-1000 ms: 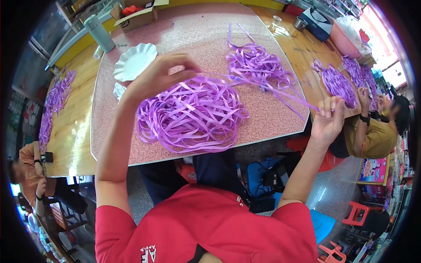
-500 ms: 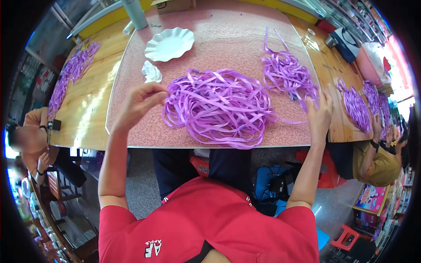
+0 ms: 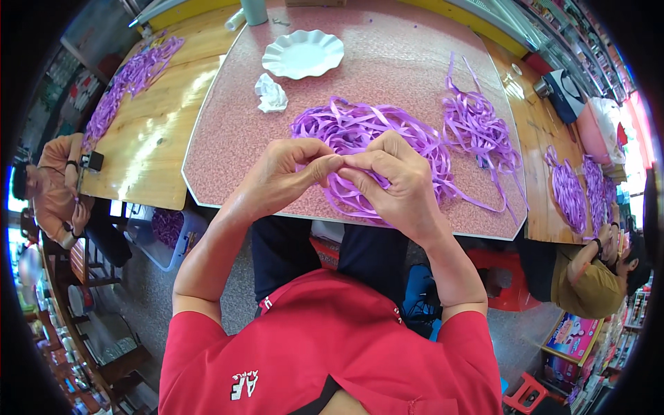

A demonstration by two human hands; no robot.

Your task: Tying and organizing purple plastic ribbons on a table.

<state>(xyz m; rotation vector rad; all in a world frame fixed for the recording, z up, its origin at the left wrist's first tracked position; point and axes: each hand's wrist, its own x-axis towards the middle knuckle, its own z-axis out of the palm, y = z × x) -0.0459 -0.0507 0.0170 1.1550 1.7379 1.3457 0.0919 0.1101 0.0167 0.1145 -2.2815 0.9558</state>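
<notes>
Purple ribbon (image 3: 366, 142) lies in a loose heap on the pink speckled table (image 3: 228, 138) right in front of you, and your hands meet just above its near edge. Your left hand (image 3: 280, 176) is curled nearly closed, thumb and forefinger pinching a strand where it touches the fingers of your right hand (image 3: 394, 183). That hand is curled as tightly, gripping the same strand from the other side. With both pinches that close together, you look to be folding or separating one narrow strip, which needs fingertip control more than a full grasp.

One strand runs off from under your right hand toward the table's right corner. A second, smaller ribbon pile (image 3: 481, 131) sits well apart to your right, so the two heaps do not tangle. Beyond the main heap, a crumpled tissue (image 3: 271, 94) and a white scalloped plate (image 3: 303, 54) are out of your working area. More ribbon (image 3: 131, 76) lies on the wooden table (image 3: 149, 149) to your left, near another seated person (image 3: 59, 187).
</notes>
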